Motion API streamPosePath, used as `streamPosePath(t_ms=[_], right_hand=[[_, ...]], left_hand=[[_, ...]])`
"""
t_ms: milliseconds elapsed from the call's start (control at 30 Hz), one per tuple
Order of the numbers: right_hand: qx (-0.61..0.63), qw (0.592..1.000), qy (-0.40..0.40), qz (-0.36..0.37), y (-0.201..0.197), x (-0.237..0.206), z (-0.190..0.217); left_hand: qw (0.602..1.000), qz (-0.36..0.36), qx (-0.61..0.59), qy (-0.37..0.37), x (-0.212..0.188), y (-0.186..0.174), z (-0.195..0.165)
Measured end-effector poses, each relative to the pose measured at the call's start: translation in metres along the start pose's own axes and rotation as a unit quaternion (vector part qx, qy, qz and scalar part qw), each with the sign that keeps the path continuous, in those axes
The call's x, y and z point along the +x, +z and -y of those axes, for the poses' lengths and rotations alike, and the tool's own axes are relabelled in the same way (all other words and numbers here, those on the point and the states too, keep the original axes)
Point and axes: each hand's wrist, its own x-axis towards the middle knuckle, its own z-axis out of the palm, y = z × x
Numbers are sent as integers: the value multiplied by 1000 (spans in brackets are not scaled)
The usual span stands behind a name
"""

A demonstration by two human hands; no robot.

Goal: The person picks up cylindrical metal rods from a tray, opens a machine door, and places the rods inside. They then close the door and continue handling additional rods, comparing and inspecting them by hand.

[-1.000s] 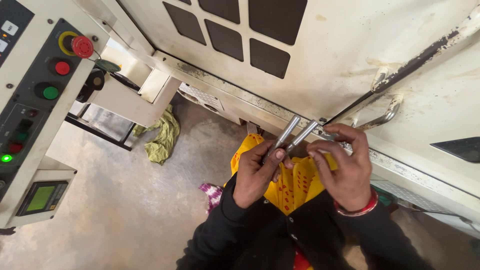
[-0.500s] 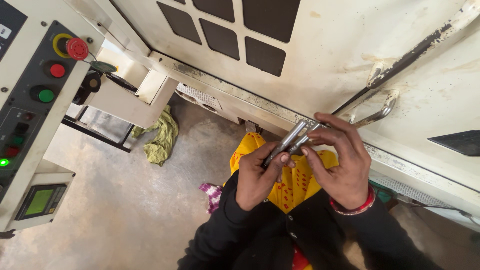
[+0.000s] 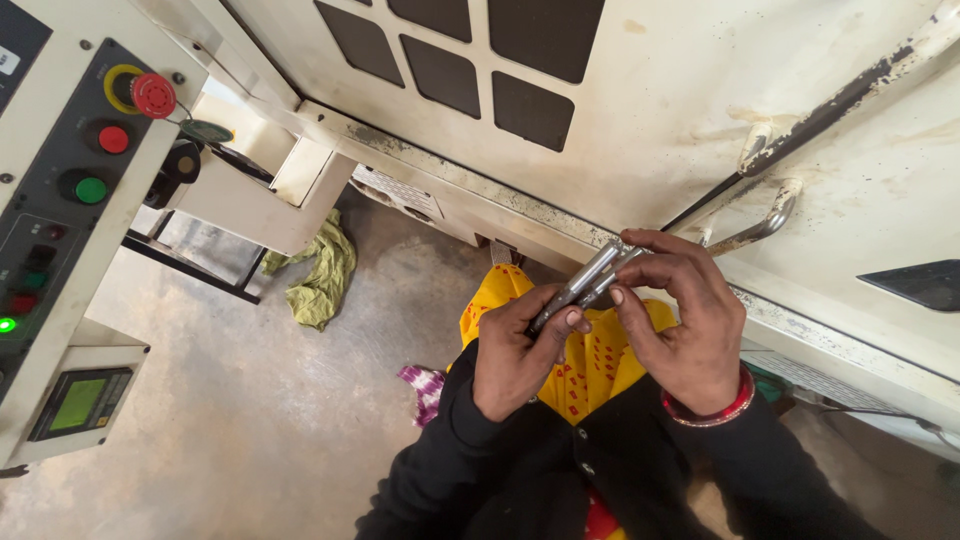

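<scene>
Black buttoned cardigan sleeves over yellow red-dotted garment; red bangle (image 3: 712, 412) on right wrist.

Both hands meet at chest height, left hand (image 3: 515, 355) and right hand (image 3: 685, 320) fingers curled closed

Small green-lit rectangular screen (image 3: 77, 403) low on the left control panel (image 3: 40, 240); white label (image 3: 8, 62) at its top.

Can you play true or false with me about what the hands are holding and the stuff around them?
1. Both hands hold shiny metal rods. True: left hand and right hand grip them.
2. A blue cloth lies on the floor. False: the cloth is yellow-green.
3. A red bangle circles the right wrist. True.
4. The control panel has only green buttons. False: red ones too.
</scene>
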Motion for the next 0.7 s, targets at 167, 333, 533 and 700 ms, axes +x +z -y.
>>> streamPosePath(t_ms=[167, 333, 533, 700], right_hand=[[35, 999, -4, 6, 1, 2, 5], [37, 999, -33, 14, -1, 0, -3], [418, 906, 67, 11, 10, -6, -17], [433, 879, 122, 157, 28, -24, -22]], left_hand=[[1000, -7, 18, 6, 1, -1, -3], [995, -23, 80, 60, 0, -1, -6], [999, -7, 18, 38, -2, -3, 0], [998, 32, -36, 39, -6, -3, 18]])
